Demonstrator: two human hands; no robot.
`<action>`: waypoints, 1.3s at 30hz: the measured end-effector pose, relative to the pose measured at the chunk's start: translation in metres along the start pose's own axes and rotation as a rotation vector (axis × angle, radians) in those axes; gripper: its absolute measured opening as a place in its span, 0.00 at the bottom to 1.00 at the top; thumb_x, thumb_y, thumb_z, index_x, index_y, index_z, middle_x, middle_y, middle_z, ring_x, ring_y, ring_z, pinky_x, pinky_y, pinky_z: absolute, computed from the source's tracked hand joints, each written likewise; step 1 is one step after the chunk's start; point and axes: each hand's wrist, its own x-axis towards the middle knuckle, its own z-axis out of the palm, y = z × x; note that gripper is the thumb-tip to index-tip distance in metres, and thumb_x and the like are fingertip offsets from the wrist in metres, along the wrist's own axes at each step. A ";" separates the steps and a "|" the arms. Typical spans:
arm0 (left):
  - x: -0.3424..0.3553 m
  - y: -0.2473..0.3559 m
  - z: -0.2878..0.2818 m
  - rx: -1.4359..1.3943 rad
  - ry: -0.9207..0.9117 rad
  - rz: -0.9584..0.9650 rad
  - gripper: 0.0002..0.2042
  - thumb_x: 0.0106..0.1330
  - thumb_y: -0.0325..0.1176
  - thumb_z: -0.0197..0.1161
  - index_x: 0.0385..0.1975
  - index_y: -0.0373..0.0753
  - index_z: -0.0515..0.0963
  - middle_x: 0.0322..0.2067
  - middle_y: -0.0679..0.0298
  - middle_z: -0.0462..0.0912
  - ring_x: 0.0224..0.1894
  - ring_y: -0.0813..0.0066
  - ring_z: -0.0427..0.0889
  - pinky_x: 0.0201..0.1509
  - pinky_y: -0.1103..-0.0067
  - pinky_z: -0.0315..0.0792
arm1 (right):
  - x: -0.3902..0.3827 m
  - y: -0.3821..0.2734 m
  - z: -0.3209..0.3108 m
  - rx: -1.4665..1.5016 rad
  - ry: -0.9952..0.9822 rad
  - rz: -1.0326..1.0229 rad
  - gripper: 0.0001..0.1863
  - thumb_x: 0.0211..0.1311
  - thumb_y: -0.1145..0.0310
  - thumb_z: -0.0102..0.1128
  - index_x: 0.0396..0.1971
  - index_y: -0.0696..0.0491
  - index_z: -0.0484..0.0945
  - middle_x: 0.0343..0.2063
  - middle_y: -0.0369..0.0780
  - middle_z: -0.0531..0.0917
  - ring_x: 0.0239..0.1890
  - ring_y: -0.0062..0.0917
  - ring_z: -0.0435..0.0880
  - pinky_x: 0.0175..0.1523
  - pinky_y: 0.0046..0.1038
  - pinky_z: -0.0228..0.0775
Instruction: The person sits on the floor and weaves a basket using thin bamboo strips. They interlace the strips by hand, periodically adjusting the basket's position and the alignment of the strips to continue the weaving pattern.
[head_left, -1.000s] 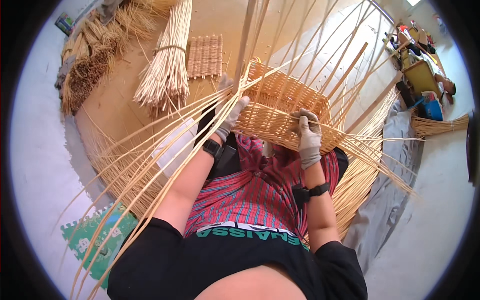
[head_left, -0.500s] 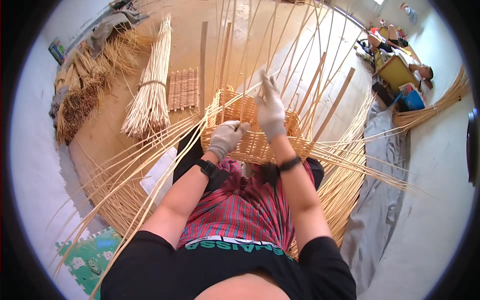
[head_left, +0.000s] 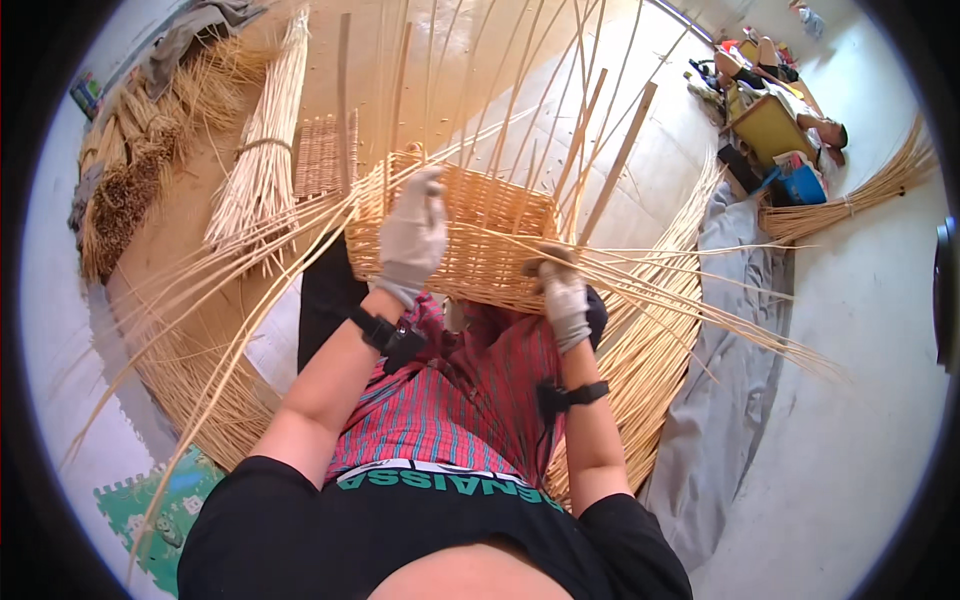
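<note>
tan wicker basket [head_left: 485,265], rods [head_left: 617,164] bristling; left hand [head_left: 412,235], grip unclear, blocks part; right hand [head_left: 563,295] clamps rim [head_left: 495,236]; cane bundle [head_left: 265,140] beyond.

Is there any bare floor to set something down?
The pale floor between the upright sticks of the basket and the yellow box looks mostly bare. A smaller tan patch lies beyond the woven mat, right of the tied bundle. Around the basket it's crowded: loose sticks fan out both sides.
</note>
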 end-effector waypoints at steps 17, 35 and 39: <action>-0.026 0.006 0.056 -0.286 -0.205 -0.229 0.15 0.67 0.29 0.60 0.53 0.41 0.77 0.44 0.53 0.84 0.28 0.68 0.86 0.32 0.70 0.81 | -0.001 -0.042 -0.003 0.152 0.474 0.058 0.10 0.74 0.73 0.57 0.51 0.54 0.70 0.37 0.42 0.85 0.30 0.25 0.86 0.22 0.21 0.74; -0.064 0.044 -0.011 -0.139 -0.542 0.278 0.23 0.62 0.26 0.62 0.58 0.53 0.77 0.60 0.59 0.75 0.55 0.53 0.81 0.55 0.66 0.78 | 0.036 -0.037 -0.043 -1.070 0.662 0.040 0.17 0.75 0.53 0.55 0.54 0.44 0.81 0.25 0.48 0.85 0.27 0.42 0.84 0.32 0.46 0.72; -0.075 -0.073 -0.114 0.240 -0.145 -0.003 0.10 0.56 0.20 0.62 0.36 0.42 0.79 0.43 0.59 0.81 0.48 0.55 0.82 0.52 0.66 0.77 | 0.021 -0.093 0.092 -0.399 0.365 -0.396 0.14 0.70 0.72 0.61 0.52 0.59 0.80 0.46 0.49 0.86 0.48 0.36 0.86 0.57 0.33 0.76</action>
